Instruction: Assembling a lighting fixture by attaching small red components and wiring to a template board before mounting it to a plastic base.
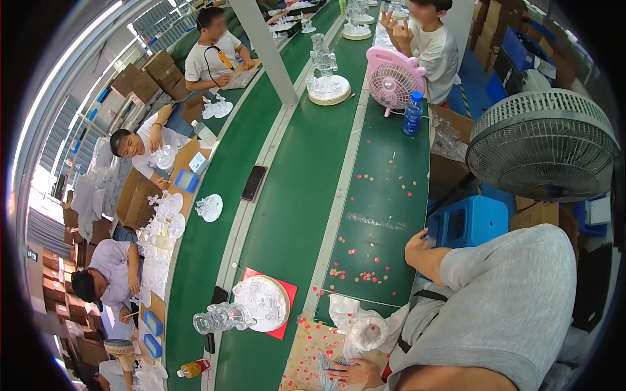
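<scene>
At the lower edge, my left hand point(355, 374) lies with fingers stretched over a thin grey striped bundle point(328, 373) whose kind I cannot make out. Just above it sits a crumpled white cloth point(349, 311), bunched around a rounded middle. Further up, my right hand point(418, 251) rests at the bench's right edge, a finger extended and nothing visible in it. Left of the cloth, a clear glass-like piece with a tall ribbed tube point(222, 317) stands on a round white board point(277, 303) over a red sheet point(287, 319).
Small red and tan dots lie scattered across the green bench point(391, 215). A pink fan point(396, 78), a blue bottle point(413, 114), a large black fan point(544, 140) and a blue stool point(476, 218) stand around it. A phone point(253, 183) lies beside the conveyor point(293, 163). Several co-workers sit opposite.
</scene>
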Action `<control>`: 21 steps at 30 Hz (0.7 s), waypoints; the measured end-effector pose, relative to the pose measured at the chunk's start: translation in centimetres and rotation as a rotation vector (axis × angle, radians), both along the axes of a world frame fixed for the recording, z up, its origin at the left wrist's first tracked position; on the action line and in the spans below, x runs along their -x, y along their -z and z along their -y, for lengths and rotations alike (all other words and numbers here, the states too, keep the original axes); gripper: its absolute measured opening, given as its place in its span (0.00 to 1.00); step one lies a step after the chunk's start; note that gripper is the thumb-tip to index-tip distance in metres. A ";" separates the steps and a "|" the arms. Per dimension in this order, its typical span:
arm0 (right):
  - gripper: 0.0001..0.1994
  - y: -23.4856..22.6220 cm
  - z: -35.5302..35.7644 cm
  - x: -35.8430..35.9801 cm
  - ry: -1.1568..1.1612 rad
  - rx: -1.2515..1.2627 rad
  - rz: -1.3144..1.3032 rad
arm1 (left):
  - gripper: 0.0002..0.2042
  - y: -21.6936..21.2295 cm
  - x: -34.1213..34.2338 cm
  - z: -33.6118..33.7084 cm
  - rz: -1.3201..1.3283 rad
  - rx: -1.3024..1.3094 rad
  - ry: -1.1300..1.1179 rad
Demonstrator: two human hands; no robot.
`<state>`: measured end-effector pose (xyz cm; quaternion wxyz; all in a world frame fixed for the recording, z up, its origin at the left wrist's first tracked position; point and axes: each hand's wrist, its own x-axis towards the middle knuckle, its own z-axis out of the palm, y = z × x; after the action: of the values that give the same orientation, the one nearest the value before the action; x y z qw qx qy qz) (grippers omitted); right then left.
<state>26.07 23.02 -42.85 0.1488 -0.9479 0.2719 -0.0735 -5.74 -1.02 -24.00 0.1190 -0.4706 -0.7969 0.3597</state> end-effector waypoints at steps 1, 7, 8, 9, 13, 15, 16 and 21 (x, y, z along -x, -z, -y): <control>0.44 -0.2 0.1 -0.3 0.007 -0.003 0.003 | 0.33 0.0 -0.1 -0.1 -0.006 0.010 0.008; 0.43 -1.5 0.0 0.5 -0.001 -0.004 -0.005 | 0.33 1.1 0.2 0.3 -0.060 0.073 0.010; 0.43 -1.5 0.0 0.3 0.000 -0.006 -0.002 | 0.33 2.8 0.9 1.1 0.021 -0.048 0.016; 0.43 -1.3 0.0 0.0 0.003 -0.007 0.003 | 0.33 4.8 1.7 2.0 0.104 -0.168 0.022; 0.43 -0.1 0.1 -1.5 0.024 -0.009 0.025 | 0.34 9.7 3.3 4.5 0.366 -0.524 0.048; 0.43 -1.0 -0.4 1.0 -0.005 -0.011 0.002 | 0.32 10.2 4.1 5.0 0.324 -0.538 0.009; 0.43 -1.6 -0.3 1.1 -0.006 -0.017 0.002 | 0.32 10.2 4.0 4.8 0.325 -0.542 0.008; 0.43 -2.6 -0.1 0.6 0.019 -0.039 0.020 | 0.32 9.2 3.4 4.7 0.433 -0.564 -0.003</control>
<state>25.45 23.16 -40.22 0.1691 -0.9415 0.2805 -0.0793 -9.15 -5.68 -33.19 0.0721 -0.4834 -0.8722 0.0176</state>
